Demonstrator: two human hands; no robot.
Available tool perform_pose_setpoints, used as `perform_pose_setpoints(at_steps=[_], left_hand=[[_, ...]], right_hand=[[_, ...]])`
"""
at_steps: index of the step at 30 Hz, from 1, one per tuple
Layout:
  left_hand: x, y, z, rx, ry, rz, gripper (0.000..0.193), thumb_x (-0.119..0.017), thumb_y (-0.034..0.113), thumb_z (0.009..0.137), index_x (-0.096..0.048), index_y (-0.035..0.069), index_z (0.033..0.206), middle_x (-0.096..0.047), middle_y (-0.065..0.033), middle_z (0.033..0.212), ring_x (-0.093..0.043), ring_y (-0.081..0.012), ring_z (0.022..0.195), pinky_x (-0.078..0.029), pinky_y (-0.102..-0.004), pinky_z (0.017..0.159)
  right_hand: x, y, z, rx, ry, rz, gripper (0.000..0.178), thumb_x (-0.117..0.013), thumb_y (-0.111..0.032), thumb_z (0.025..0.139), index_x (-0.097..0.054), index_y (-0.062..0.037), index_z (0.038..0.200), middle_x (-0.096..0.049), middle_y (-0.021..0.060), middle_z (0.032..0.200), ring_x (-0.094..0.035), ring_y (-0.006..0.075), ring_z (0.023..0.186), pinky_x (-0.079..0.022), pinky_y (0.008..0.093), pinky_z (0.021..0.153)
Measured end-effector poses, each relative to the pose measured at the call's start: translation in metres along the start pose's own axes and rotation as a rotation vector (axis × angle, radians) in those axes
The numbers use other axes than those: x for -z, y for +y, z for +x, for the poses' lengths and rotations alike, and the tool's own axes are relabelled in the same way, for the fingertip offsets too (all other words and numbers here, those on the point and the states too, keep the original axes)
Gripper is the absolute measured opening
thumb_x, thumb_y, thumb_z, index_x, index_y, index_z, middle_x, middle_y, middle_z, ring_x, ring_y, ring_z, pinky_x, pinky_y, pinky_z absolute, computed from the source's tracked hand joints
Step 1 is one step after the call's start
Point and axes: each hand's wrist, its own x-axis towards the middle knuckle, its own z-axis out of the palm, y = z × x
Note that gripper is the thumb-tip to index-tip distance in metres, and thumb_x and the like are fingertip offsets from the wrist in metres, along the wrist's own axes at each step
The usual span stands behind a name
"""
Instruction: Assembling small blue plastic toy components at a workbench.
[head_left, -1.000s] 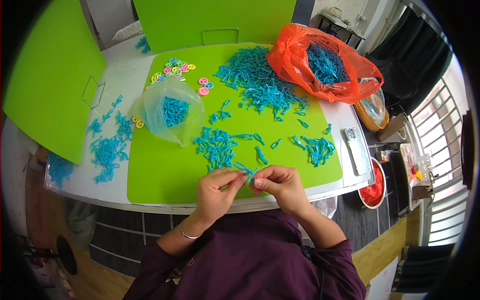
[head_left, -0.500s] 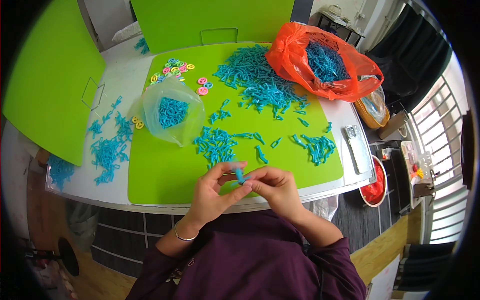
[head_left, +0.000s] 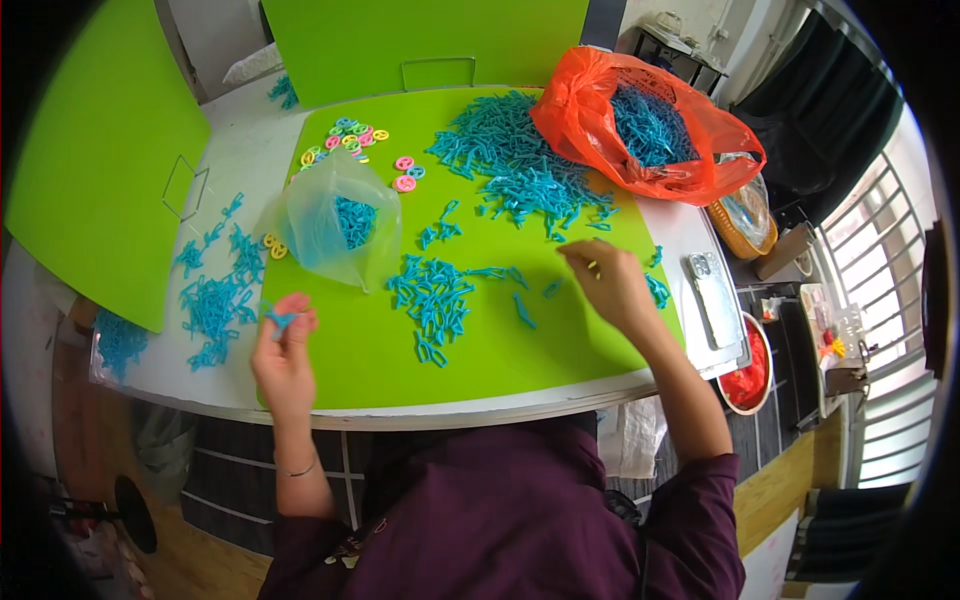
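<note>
My left hand (head_left: 287, 360) is raised at the mat's near left edge, with a small blue plastic clip-like piece (head_left: 281, 319) pinched between thumb and fingers. To the right, my right hand (head_left: 612, 285) hangs over the mat with its fingers curled together, pointing left; whatever is at the fingertips is too small to make out. Between the hands lies a small pile of blue pieces (head_left: 430, 295), with a few single ones beside it. Beyond my right fingertips spreads a large heap of blue pieces (head_left: 520, 150). Another small group (head_left: 657, 291) is partly hidden behind my right hand.
A clear plastic bag (head_left: 310, 240) with blue pieces stands on the green mat (head_left: 350, 370), near colourful rings (head_left: 405, 183). A red plastic bag (head_left: 570, 110) of pieces sits at the far right. More pieces (head_left: 212, 305) lie left of the mat; a phone (head_left: 712, 300) lies right.
My hands were together at the near middle. The left has moved left, still holding a blue piece; the right has moved right and farther away over the mat.
</note>
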Motion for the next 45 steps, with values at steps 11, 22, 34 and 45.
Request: perform_pose_setpoints(at_steps=[11,22,34,45], left_hand=[[0.071,-0.029,0.018,0.343,0.032,-0.738,0.024,-0.048,0.020,0.094,-0.052,-0.002,0.103,-0.058,-0.0116,0.091,-0.056,-0.0158,0.075,-0.049,-0.0246,0.067],[-0.045,0.004,-0.016,0.763,-0.600,-1.538,0.061,-0.048,0.027,0.092,-0.019,0.002,0.139,-0.052,-0.0204,0.118,-0.056,-0.0274,0.103,-0.051,-0.0298,0.087],[-0.065,0.010,-0.024,0.771,-0.766,-1.331,0.036,-0.049,0.028,0.093,-0.049,-0.001,0.113,-0.060,-0.0108,0.102,-0.060,-0.0155,0.089,-0.048,-0.0240,0.078],[-0.001,0.000,0.012,0.289,-0.199,-0.324,0.032,-0.053,0.014,0.090,-0.051,0.000,0.119,-0.060,-0.0090,0.102,-0.055,-0.0117,0.087,-0.043,-0.0230,0.078]], right_hand=[[0.000,0.051,0.055,0.164,0.067,-0.479,0.020,-0.061,-0.012,0.076,-0.065,-0.0087,0.095,-0.056,0.0123,0.091,-0.053,0.0304,0.094,-0.046,0.0397,0.079],[0.007,0.046,0.048,0.135,0.081,-0.441,0.015,-0.064,-0.014,0.074,-0.065,-0.0057,0.087,-0.058,0.0114,0.092,-0.053,0.0297,0.095,-0.042,0.0386,0.083],[0.008,0.048,0.040,0.098,0.045,-0.377,0.015,-0.061,-0.013,0.077,-0.063,-0.0023,0.087,-0.061,0.0126,0.091,-0.057,0.0304,0.088,-0.043,0.0391,0.080],[0.024,0.038,0.031,0.065,0.032,-0.162,0.019,-0.062,-0.014,0.077,-0.065,-0.0023,0.092,-0.062,0.0133,0.086,-0.061,0.0273,0.075,-0.048,0.0354,0.069]])
